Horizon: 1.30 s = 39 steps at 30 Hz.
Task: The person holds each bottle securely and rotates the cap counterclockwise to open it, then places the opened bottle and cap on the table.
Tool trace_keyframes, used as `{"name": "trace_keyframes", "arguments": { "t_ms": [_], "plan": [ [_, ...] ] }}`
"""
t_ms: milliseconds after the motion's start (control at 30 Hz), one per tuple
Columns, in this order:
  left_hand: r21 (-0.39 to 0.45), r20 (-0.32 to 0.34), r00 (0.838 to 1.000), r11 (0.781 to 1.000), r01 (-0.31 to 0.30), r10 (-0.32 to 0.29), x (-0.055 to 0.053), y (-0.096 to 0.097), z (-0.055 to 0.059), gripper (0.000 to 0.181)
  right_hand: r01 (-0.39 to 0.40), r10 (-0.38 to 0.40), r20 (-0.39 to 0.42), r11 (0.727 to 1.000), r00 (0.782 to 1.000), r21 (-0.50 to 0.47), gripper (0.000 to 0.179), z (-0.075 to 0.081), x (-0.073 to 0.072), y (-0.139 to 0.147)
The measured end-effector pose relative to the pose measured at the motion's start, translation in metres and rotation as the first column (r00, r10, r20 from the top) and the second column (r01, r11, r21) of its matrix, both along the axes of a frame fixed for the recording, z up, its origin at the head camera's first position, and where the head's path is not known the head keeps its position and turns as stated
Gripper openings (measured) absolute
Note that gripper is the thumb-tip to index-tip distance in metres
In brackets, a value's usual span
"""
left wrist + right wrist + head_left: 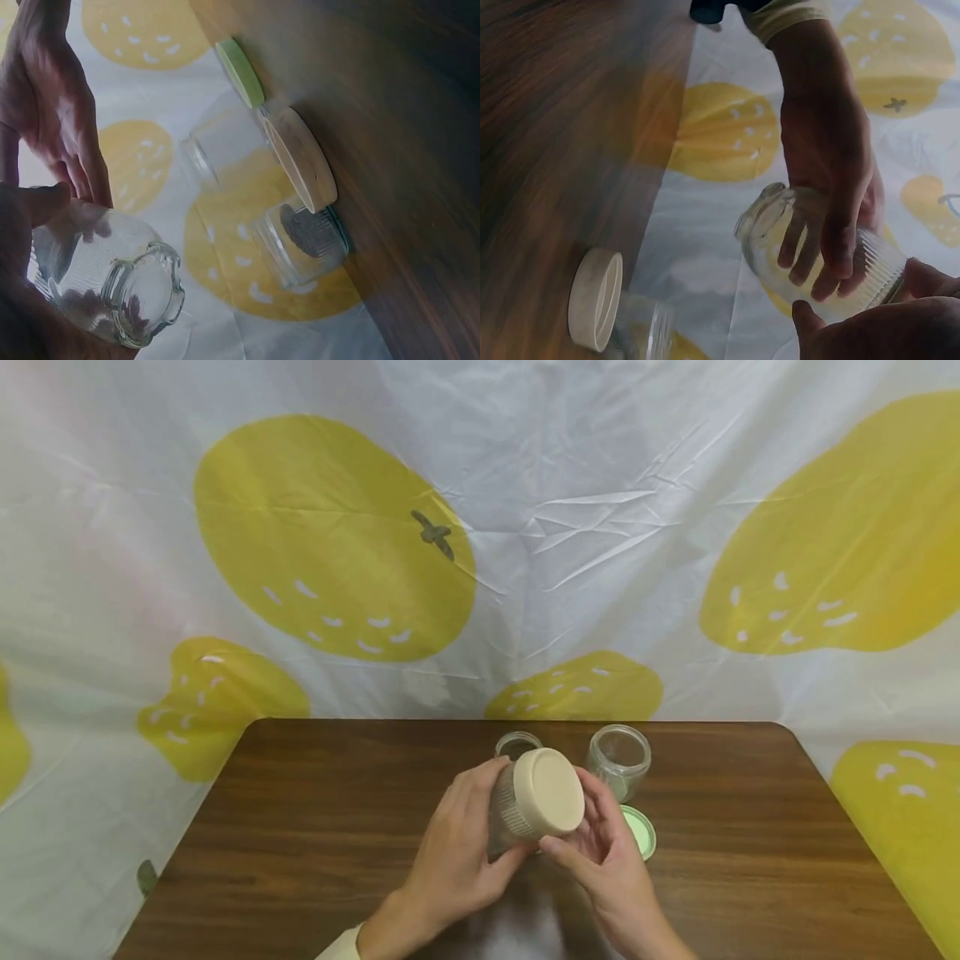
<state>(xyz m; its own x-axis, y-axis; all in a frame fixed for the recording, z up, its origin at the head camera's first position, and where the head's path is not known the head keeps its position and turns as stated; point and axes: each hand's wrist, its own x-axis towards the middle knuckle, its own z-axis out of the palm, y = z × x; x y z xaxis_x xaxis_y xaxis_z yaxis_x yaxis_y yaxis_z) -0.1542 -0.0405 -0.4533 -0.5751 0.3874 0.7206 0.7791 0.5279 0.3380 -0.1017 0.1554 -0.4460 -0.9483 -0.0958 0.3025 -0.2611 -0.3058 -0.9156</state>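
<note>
Both hands hold a clear ribbed glass jar (75, 240) above the table, tilted, with its cream lid (557, 792) facing up toward the head camera. My left hand (457, 852) wraps the glass body, its thumb along the near side. At the lid end is my right hand (611, 868); its thumb sits at the lid's near edge and its fingers curve behind the far side. In the right wrist view the jar's knobbed base (761, 210) points away from the right hand. The left hand (829, 165) grips across the glass there.
Behind the hands stand two lidless glass jars, one at the left (517, 743) and one at the right (619, 760). A green lid (641, 833) lies before the right jar. Another cream lid (301, 161) rests on the wooden table (322, 802), hidden by the hands in the head view. A lemon-print cloth (570, 452) hangs behind.
</note>
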Motion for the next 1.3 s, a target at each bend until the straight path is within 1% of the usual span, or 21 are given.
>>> {"name": "trace_keyframes", "arguments": {
  "t_ms": [167, 267, 333, 400, 433, 467, 533, 600, 633, 733, 767, 800, 833, 867, 967, 1033, 1100, 1167, 1233, 1300],
  "plan": [
    [-0.018, -0.022, 1.0, 1.0, -0.01, 0.01, 0.0, 0.001, -0.002, 0.094, 0.021, -0.021, -0.003, 0.997, 1.0, 0.074, 0.076, 0.002, 0.002, 0.003],
    [-0.022, -0.019, 1.0, 1.0, -0.01, 0.009, 0.0, 0.001, -0.002, 0.093, 0.029, -0.025, -0.032, 0.994, 0.999, 0.104, 0.074, 0.004, 0.002, 0.004],
    [-0.021, -0.029, 0.999, 1.0, -0.013, 0.012, 0.001, 0.001, -0.002, 0.092, 0.029, -0.023, -0.047, 0.99, 0.999, 0.137, 0.072, 0.005, 0.001, 0.006],
    [-0.022, -0.041, 0.999, 1.0, -0.019, 0.018, 0.001, 0.001, -0.001, 0.092, 0.045, -0.034, -0.059, 0.978, 0.998, 0.203, 0.068, 0.007, 0.001, 0.009],
    [-0.022, -0.048, 0.999, 0.999, -0.023, 0.022, 0.0, 0.001, 0.0, 0.093, 0.055, -0.041, -0.062, 0.968, 0.997, 0.243, 0.065, 0.009, 0.0, 0.01],
    [-0.022, -0.055, 0.998, 0.999, -0.028, 0.026, 0.0, 0.0, 0.0, 0.093, 0.074, -0.055, -0.072, 0.953, 0.996, 0.293, 0.062, 0.01, -0.001, 0.013],
    [-0.018, -0.069, 0.997, 0.999, -0.03, 0.029, 0.0, 0.0, 0.0, 0.094, 0.117, -0.082, -0.105, 0.908, 0.991, 0.402, 0.055, 0.014, -0.002, 0.018],
    [-0.021, -0.068, 0.997, 0.999, -0.03, 0.029, -0.001, 0.001, 0.001, 0.095, 0.16, -0.099, -0.147, 0.854, 0.984, 0.495, 0.051, 0.017, -0.004, 0.024],
    [-0.025, -0.069, 0.997, 0.999, -0.029, 0.027, -0.002, 0.001, 0.001, 0.095, 0.187, -0.107, -0.178, 0.822, 0.978, 0.538, 0.049, 0.019, -0.005, 0.027],
    [-0.047, -0.077, 0.997, 0.999, -0.021, 0.018, -0.002, 0.002, 0.001, 0.094, 0.282, -0.138, -0.266, 0.71, 0.954, 0.646, 0.046, 0.026, -0.008, 0.033],
    [-0.057, -0.082, 0.996, 0.998, -0.02, 0.015, -0.003, 0.002, 0.001, 0.093, 0.311, -0.151, -0.285, 0.669, 0.946, 0.675, 0.045, 0.028, -0.009, 0.034],
    [-0.069, -0.088, 0.996, 0.997, -0.02, 0.014, -0.003, 0.002, 0.001, 0.093, 0.338, -0.166, -0.302, 0.62, 0.939, 0.708, 0.043, 0.03, -0.009, 0.035],
    [-0.079, -0.096, 0.995, 0.997, -0.02, 0.012, -0.003, 0.003, 0.0, 0.092, 0.351, -0.179, -0.305, 0.576, 0.935, 0.738, 0.041, 0.032, -0.009, 0.035],
    [-0.09, -0.102, 0.995, 0.996, -0.023, 0.014, -0.003, 0.003, 0.0, 0.093, 0.347, -0.191, -0.29, 0.544, 0.938, 0.764, 0.04, 0.035, -0.009, 0.035],
    [-0.121, -0.116, 0.993, 0.992, -0.036, 0.022, -0.004, 0.004, -0.002, 0.096, 0.287, -0.225, -0.202, 0.46, 0.953, 0.84, 0.039, 0.041, -0.009, 0.033],
    [-0.142, -0.118, 0.992, 0.989, -0.05, 0.034, -0.004, 0.004, -0.003, 0.098, 0.241, -0.251, -0.144, 0.416, 0.957, 0.877, 0.041, 0.043, -0.009, 0.031],
    [-0.161, -0.123, 0.991, 0.985, -0.064, 0.044, -0.004, 0.004, -0.004, 0.099, 0.218, -0.282, -0.115, 0.368, 0.953, 0.904, 0.045, 0.043, -0.01, 0.029],
    [-0.182, -0.132, 0.99, 0.98, -0.081, 0.057, -0.005, 0.004, -0.006, 0.098, 0.203, -0.302, -0.099, 0.337, 0.948, 0.919, 0.048, 0.042, -0.011, 0.028],
    [-0.206, -0.139, 0.988, 0.974, -0.097, 0.069, -0.005, 0.003, -0.008, 0.098, 0.193, -0.31, -0.089, 0.323, 0.947, 0.927, 0.05, 0.04, -0.013, 0.026],
    [-0.233, -0.145, 0.986, 0.965, -0.117, 0.084, -0.005, 0.003, -0.009, 0.098, 0.176, -0.303, -0.071, 0.336, 0.95, 0.926, 0.052, 0.037, -0.015, 0.025]
  ]
}}
